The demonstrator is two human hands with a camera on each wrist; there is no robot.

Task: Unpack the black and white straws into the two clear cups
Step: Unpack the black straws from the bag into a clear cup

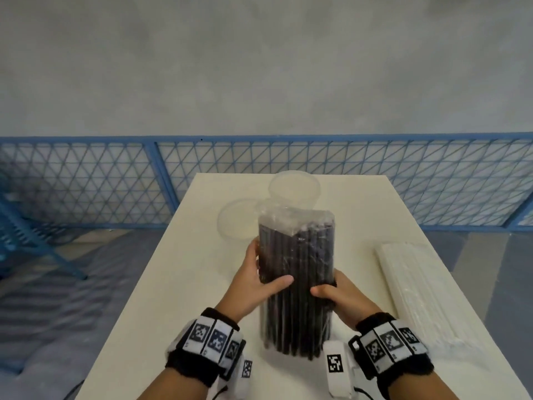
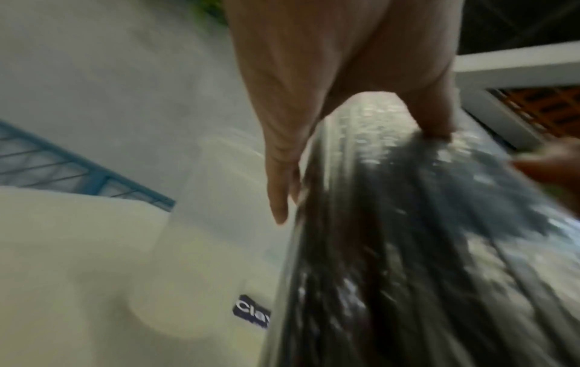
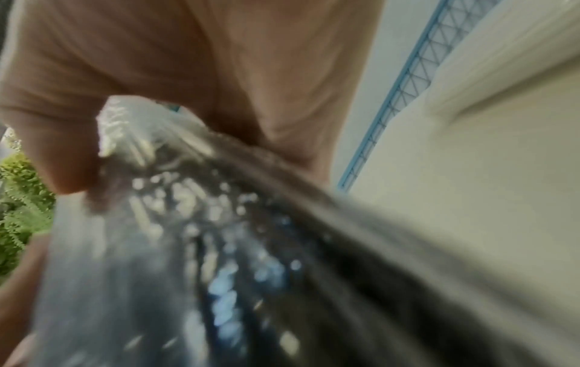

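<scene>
A pack of black straws (image 1: 297,272) in clear plastic wrap stands upright above the middle of the white table (image 1: 178,284). My left hand (image 1: 259,280) grips its left side, thumb across the front. My right hand (image 1: 336,295) grips the right side lower down. Both wrist views show the same pack of black straws (image 2: 408,248) (image 3: 235,260) close up and blurred, with the left hand (image 2: 282,124) and the right hand (image 3: 188,74) curled round it. Two clear cups stand behind it: one (image 1: 294,186) at the back, one (image 1: 235,219) to the left. A pack of white straws (image 1: 415,290) lies along the table's right edge.
A blue wire-mesh fence (image 1: 86,180) runs behind the table, under a grey wall. A clear cup with a dark label (image 2: 204,248) stands close beside the left hand in the left wrist view. The white table's right edge is near the pack of white straws.
</scene>
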